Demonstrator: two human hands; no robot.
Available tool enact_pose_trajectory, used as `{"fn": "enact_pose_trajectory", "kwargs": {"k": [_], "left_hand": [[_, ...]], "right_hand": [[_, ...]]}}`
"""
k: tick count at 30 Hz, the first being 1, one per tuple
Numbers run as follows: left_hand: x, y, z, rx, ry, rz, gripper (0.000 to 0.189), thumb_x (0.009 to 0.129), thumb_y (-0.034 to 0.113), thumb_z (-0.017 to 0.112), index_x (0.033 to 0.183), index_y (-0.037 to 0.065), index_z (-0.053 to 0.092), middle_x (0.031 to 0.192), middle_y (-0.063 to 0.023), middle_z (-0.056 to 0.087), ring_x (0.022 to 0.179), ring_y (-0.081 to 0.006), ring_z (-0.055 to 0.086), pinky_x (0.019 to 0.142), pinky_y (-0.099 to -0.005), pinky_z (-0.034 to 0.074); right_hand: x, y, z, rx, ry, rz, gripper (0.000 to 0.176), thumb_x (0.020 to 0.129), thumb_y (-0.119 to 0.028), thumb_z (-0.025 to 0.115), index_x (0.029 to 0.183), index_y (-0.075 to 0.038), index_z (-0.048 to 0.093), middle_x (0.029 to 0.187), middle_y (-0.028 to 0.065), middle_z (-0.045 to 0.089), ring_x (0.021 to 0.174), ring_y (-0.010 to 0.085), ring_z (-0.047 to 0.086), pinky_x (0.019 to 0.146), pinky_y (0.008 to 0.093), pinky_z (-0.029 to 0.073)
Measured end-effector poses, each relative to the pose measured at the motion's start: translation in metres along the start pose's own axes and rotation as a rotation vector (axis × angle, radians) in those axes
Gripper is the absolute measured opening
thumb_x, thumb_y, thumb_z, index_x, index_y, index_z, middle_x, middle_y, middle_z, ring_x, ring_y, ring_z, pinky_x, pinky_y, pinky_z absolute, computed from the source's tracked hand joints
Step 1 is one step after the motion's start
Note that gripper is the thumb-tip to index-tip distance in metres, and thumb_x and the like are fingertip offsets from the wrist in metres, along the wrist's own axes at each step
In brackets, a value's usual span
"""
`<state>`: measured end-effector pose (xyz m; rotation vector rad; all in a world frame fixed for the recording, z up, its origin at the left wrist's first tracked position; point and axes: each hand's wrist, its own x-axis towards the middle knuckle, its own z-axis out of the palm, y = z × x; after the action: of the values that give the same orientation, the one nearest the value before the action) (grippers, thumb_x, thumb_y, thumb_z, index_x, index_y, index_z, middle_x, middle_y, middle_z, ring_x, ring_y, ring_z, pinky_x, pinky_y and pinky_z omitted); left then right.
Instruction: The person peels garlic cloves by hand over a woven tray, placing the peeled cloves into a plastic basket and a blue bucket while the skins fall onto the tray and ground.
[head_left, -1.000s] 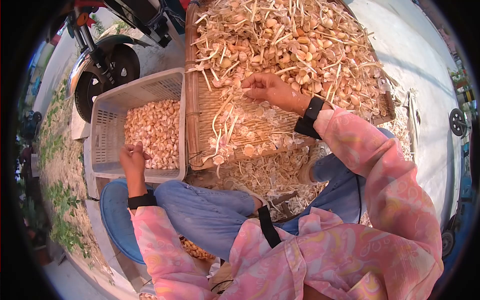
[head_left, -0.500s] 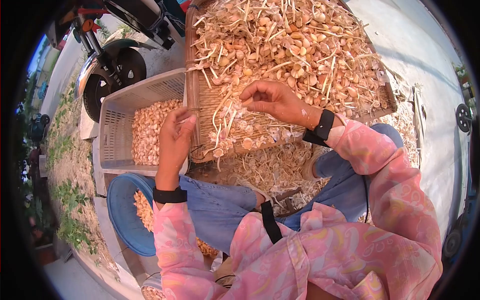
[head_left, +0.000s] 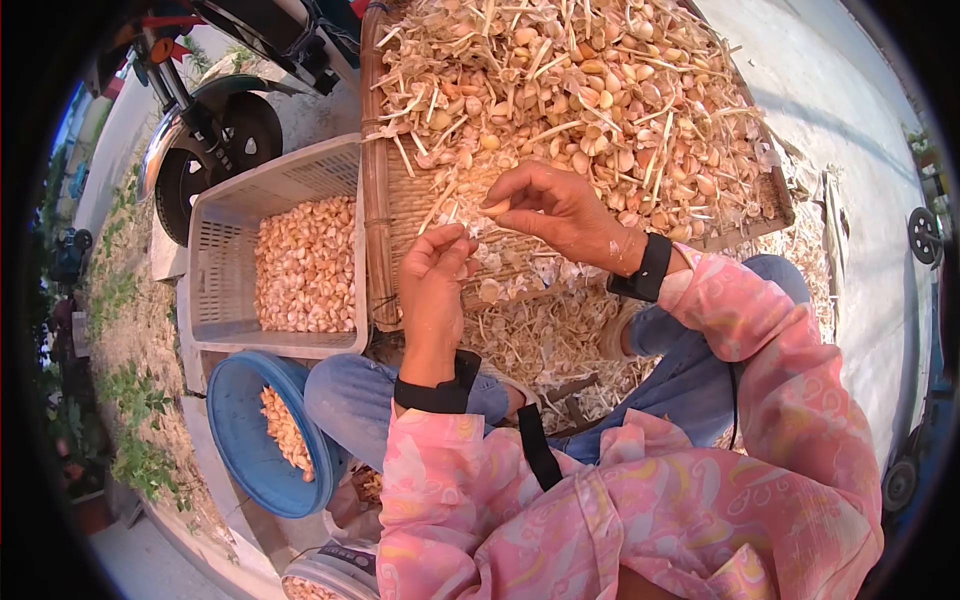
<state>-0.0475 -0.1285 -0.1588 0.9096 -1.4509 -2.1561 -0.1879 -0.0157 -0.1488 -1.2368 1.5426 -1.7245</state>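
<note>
My right hand (head_left: 565,215) pinches a garlic clove (head_left: 496,209) between thumb and fingertips, above the lower left part of the woven tray (head_left: 405,195). Close by on the left, my left hand (head_left: 435,285) has its thumb and fingers drawn together over the tray's near left corner; whether anything is between them is too small to tell. The two hands are a little apart. Garlic cloves, dry skins and stems (head_left: 600,100) are heaped over most of the tray.
A pale plastic crate (head_left: 275,345) of cloves stands left of the tray. Below it are a blue bucket (head_left: 235,455) with cloves and a white tub (head_left: 335,578). Skins and stems litter the ground (head_left: 545,345) between my legs. A vehicle wheel (head_left: 250,135) stands at the upper left.
My left hand has moved right, from over the crate's edge towards my right hand, and its fingers have closed up. My right hand has barely moved; the clove in it shows more clearly.
</note>
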Motion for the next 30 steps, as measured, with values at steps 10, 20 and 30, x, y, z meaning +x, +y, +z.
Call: {"fn": "enact_pose_trajectory", "kwargs": {"k": [10, 20, 30], "left_hand": [[0.0, 0.003, -0.001, 0.431, -0.115, 0.44, 0.012, 0.084, 0.01, 0.062, 0.091, 0.0, 0.061, 0.081, -0.0028, 0.061, 0.071, -0.0078, 0.056, 0.06, -0.019, 0.043], [0.0, -0.012, -0.015, 0.7, -0.167, -0.273, 0.039, 0.09, 0.04, 0.048, 0.087, 0.003, 0.059, 0.072, -0.0107, 0.059, 0.055, -0.0139, 0.055, 0.045, -0.0259, 0.041], [0.007, 0.044, -0.058, -0.094, 0.118, -0.116, 0.021, 0.092, 0.02, 0.048, 0.093, 0.001, 0.056, 0.072, -0.002, 0.052, 0.051, -0.0044, 0.04, 0.04, -0.0154, 0.029]], "right_hand": [[-0.001, 0.008, 0.0, 0.117, -0.151, 0.111, 0.016, 0.082, -0.006, 0.063, 0.097, -0.003, 0.057, 0.087, -0.0008, 0.057, 0.078, 0.0052, 0.054, 0.068, 0.0206, 0.045], [-0.001, 0.026, -0.023, -0.196, 0.017, 0.247, 0.016, 0.082, -0.013, 0.064, 0.092, -0.002, 0.059, 0.081, 0.0033, 0.059, 0.074, 0.0104, 0.056, 0.064, 0.0247, 0.045], [0.059, 0.061, -0.004, -0.724, -0.119, -0.095, 0.015, 0.08, -0.006, 0.056, 0.094, -0.001, 0.059, 0.091, 0.015, 0.056, 0.084, 0.0317, 0.057, 0.072, 0.0397, 0.046]]}}
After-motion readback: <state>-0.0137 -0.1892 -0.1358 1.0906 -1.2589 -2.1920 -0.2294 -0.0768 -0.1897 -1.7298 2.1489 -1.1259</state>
